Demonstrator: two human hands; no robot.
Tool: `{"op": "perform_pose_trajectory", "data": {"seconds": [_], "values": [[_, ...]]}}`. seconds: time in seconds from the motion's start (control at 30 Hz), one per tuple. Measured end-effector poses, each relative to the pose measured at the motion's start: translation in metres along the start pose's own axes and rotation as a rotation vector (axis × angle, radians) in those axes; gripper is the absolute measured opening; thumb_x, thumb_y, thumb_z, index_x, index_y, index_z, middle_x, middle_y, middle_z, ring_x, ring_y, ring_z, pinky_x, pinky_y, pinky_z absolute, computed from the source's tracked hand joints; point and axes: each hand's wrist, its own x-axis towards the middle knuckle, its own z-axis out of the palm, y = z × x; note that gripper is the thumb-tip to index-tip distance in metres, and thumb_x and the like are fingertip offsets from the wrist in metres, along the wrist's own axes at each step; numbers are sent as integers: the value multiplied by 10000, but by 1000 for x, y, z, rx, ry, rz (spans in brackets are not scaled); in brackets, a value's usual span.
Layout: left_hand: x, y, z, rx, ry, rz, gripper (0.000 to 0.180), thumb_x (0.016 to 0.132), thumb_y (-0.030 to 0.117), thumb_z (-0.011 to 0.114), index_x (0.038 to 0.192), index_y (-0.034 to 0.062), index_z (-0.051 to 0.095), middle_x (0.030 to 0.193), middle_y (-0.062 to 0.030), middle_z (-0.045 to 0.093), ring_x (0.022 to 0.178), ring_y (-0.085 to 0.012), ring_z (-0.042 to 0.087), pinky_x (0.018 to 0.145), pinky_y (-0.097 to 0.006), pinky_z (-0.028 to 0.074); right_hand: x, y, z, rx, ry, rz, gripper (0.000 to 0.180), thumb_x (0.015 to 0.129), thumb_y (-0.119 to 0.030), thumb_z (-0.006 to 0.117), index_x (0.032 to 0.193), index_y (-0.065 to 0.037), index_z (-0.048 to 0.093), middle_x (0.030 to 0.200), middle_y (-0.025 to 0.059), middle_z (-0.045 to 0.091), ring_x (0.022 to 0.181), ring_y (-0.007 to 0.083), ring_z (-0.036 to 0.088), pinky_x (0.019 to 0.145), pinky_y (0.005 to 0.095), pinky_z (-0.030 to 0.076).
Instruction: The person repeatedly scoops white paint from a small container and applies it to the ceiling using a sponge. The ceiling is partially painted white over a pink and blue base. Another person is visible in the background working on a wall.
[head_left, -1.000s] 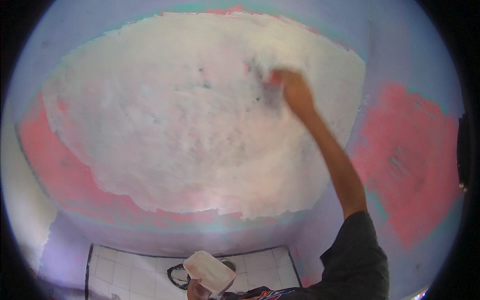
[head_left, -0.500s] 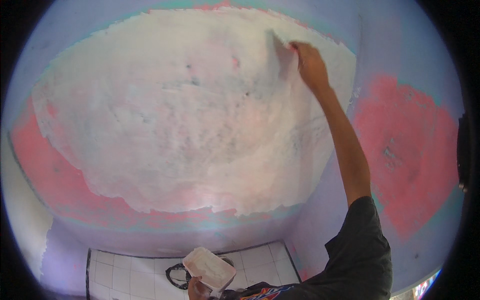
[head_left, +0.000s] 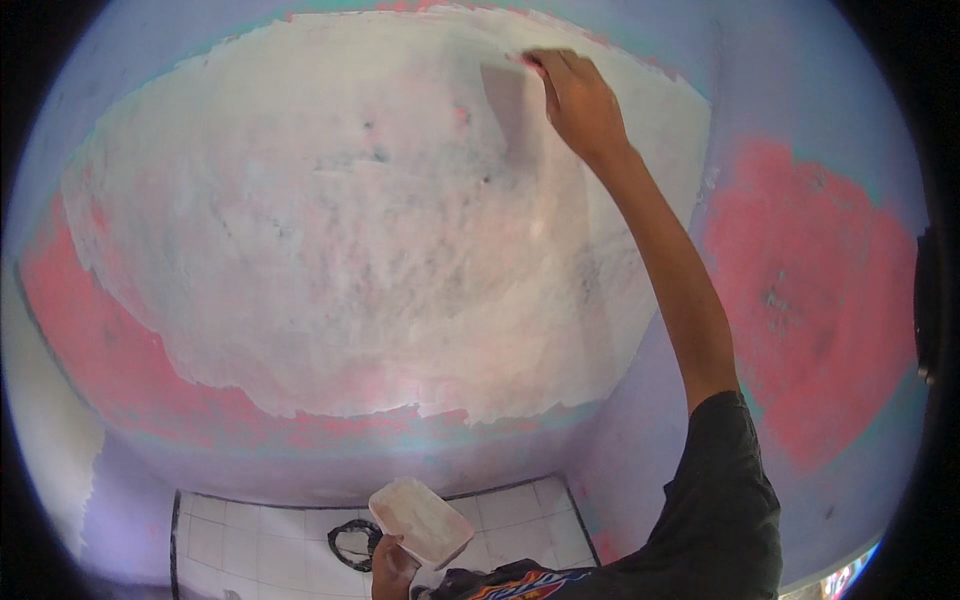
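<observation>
High on the wall, my right hand (head_left: 580, 105) is closed around a putty knife (head_left: 514, 57). Only a small, blurred part of the tool shows past the fingers, next to the wall. Off-white putty (head_left: 250, 120) covers a wide patch there, streaked with grey and pink. A shadow falls on the putty just below the knife. Low in view, my left hand (head_left: 393, 565) grips the near left side of a white rectangular tub (head_left: 421, 522), held tilted. Whitish putty coats its inside.
Pink and turquoise old paint (head_left: 130, 350) borders the putty on the lilac wall. The adjoining right wall carries another pink patch (head_left: 810, 300). Below, a black ring-shaped thing, perhaps a bag-lined bucket (head_left: 335, 546), stands on white floor tiles (head_left: 245, 545) edged in black.
My right hand has moved left and a little upward across the wall with the putty knife. The left hand and the tub have barely shifted.
</observation>
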Motion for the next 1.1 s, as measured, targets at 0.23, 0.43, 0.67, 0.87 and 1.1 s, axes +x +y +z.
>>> {"op": "perform_pose_trajectory", "data": {"seconds": [0.23, 0.43, 0.67, 0.87, 1.1], "values": [[-3, 4, -3, -18, -9, 9, 691, 792, 150, 671, 1441, 39, 461, 1382, -190, 561, 1272, -416, 555, 1017, -640, 469, -95, -67, 43, 40, -208, 14, 339, 920, -84, 548, 1250, -64, 625, 1211, 136, 656, 1132, 318, 620, 974, 414, 513], [3, 8, -13, -13, -14, -14, 665, 804, 159, 689, 1424, 48, 474, 1356, -176, 575, 1230, -387, 572, 974, -596, 487, -205, -120, 22, 337, -393, 1, 284, 952, -131, 562, 1209, -52, 652, 1204, 155, 663, 1110, 332, 629, 985, 459, 490], [10, 54, -15, 15, -30, -33, 636, 817, 170, 710, 1403, 58, 489, 1326, -161, 592, 1180, -352, 593, 923, -545, 509, 37, -23, 23, -81, 76, 53, 270, 939, -51, 572, 1188, -104, 662, 1171, 101, 688, 1063, 342, 637, 895, 437, 540], [14, 84, -36, 49, -52, -21, 611, 829, 179, 728, 1385, 66, 501, 1300, -148, 607, 1138, -322, 610, 880, -501, 528, -65, -90, 48, 79, -166, 64, 299, 937, -96, 565, 1223, -57, 644, 1199, 141, 674, 1126, 343, 626, 1010, 431, 495], [18, 98, -57, 77, -75, -38, 583, 843, 190, 749, 1364, 76, 516, 1270, -132, 624, 1088, -287, 630, 829, -449, 550, -94, -127, 40, 172, -226, 13, 363, 870, 19, 574, 1213, -64, 658, 1186, 137, 683, 1113, 330, 633, 994, 436, 504]]}}
